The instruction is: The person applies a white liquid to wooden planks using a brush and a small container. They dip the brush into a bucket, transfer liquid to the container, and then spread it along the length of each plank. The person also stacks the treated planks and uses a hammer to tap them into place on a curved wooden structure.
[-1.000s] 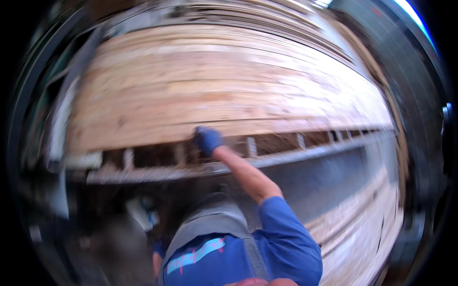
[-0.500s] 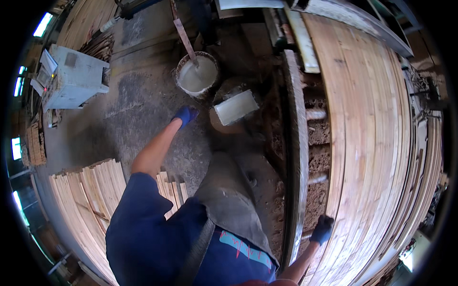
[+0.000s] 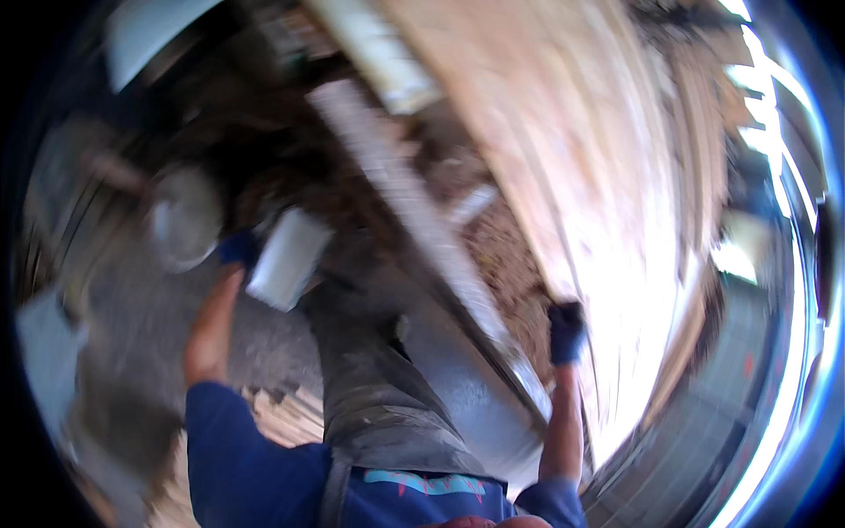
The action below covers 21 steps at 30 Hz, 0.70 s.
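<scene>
My right hand (image 3: pixel 566 333), in a dark blue glove, is closed at the near left edge of a wide wooden panel (image 3: pixel 537 123) made of joined strips. Its fingers appear wrapped round the panel's edge, though blur softens the detail. On the left, my left hand (image 3: pixel 236 249), also gloved in blue, is stretched forward and smeared by motion, so its fingers cannot be made out. It is between a round bucket (image 3: pixel 187 220) of pale liquid and a white rectangular block or tray (image 3: pixel 290 260). Whether it touches either is unclear.
A long metal rail (image 3: pixel 422 211) runs diagonally beside the panel, with brown crumbly debris (image 3: pixel 502 255) between them. Pale wooden strips (image 3: pixel 286 414) lie behind my left arm. A grey cabinet (image 3: pixel 48 352) stands at the far left. More planks (image 3: pixel 700 132) are stacked beyond the panel.
My view has turned to the right, so the bucket and the white block sit further left. My left hand has come nearer to them. My right hand stays at the panel's edge.
</scene>
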Each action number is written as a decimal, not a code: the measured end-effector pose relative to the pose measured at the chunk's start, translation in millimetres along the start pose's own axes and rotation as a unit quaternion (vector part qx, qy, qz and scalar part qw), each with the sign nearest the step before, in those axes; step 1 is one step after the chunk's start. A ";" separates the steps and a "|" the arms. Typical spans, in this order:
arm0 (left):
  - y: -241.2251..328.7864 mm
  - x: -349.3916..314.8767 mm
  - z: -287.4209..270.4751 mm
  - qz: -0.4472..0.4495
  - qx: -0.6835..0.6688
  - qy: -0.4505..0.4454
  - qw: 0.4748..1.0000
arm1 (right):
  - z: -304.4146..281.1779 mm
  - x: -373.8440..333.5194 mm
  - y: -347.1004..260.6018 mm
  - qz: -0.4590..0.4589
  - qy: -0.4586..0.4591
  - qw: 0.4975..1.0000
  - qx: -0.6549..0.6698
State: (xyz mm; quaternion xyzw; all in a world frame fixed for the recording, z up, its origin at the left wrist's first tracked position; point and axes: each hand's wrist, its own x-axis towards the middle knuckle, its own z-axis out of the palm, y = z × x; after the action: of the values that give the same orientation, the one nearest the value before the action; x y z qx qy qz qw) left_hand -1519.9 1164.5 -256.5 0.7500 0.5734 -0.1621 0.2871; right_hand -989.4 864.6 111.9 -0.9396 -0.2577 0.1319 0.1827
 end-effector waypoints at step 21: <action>413.9 -298.3 -210.6 0.271 -0.656 -0.114 0.695 | -85.1 -88.7 -71.4 -0.389 -0.064 0.857 0.332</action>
State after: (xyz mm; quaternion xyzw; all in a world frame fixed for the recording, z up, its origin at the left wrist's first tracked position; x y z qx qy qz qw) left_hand -1230.0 992.0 180.4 0.4699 0.2687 0.2561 0.8009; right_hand -1065.2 851.1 231.3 -0.6357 -0.5545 0.1872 0.5034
